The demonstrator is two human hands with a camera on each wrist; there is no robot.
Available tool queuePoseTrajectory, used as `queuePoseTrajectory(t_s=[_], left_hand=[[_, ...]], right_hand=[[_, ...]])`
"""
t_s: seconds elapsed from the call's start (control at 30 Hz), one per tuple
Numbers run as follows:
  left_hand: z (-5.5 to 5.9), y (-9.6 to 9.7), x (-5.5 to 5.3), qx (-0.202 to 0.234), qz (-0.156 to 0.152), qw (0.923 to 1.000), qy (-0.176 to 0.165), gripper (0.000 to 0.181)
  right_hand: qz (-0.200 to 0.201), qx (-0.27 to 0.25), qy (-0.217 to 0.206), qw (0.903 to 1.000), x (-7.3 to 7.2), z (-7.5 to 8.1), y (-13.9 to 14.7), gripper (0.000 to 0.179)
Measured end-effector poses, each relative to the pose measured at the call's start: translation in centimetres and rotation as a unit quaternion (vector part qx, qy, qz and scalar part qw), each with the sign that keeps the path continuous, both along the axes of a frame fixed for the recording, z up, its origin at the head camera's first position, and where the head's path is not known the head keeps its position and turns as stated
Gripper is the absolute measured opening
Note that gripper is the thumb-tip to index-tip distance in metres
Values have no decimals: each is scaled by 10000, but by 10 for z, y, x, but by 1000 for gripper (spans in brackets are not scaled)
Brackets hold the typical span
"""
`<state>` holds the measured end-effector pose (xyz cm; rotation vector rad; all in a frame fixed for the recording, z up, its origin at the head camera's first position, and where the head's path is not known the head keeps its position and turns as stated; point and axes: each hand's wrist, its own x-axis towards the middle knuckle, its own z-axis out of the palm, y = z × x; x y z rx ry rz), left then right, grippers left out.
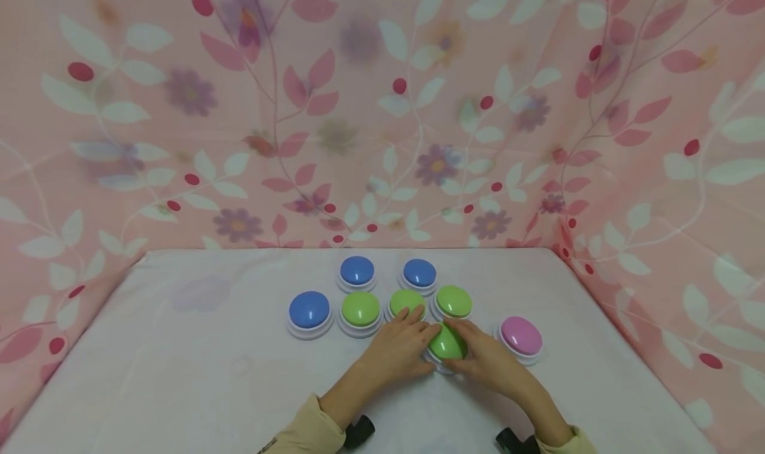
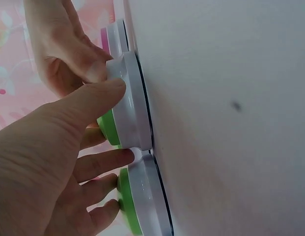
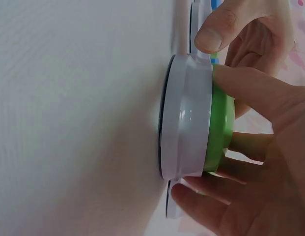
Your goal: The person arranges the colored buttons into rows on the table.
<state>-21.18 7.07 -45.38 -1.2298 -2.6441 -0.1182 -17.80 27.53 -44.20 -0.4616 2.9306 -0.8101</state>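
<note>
Both hands hold a green dome push button (image 1: pixel 447 342) with a white round base, the nearest of several green ones. My left hand (image 1: pixel 399 348) has its thumb on the side of the white base (image 2: pixel 130 108), while its other fingers reach over a second green button (image 1: pixel 406 301) just behind. From the other side, my right hand (image 1: pixel 495 364) spans the same button, its thumb near the rim of the green dome (image 3: pixel 221 125) and its fingers around the far side. In the right wrist view the two thumbs are close together.
Two more green buttons (image 1: pixel 360 309) (image 1: pixel 454 301) stand close behind on the white-covered table (image 1: pixel 179 374). Blue buttons (image 1: pixel 309 310) (image 1: pixel 357 271) (image 1: pixel 420 273) are at the left and back. A pink button (image 1: pixel 521 336) sits right of my right hand. Floral cloth (image 1: pixel 358 109) hangs around the table.
</note>
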Motion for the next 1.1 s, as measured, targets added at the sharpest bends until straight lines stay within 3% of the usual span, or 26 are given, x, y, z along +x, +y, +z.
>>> queuePoseTrajectory(t_s=[0.5,1.1], left_hand=[[1,3,4,-70,1,10000,23,64],[3,-2,2,99,-10,9996,-250,68]], right_hand=[[-46,80,-44,9999,3,-4,-1,79],[80,138,133,9998,0,3,-3,76]])
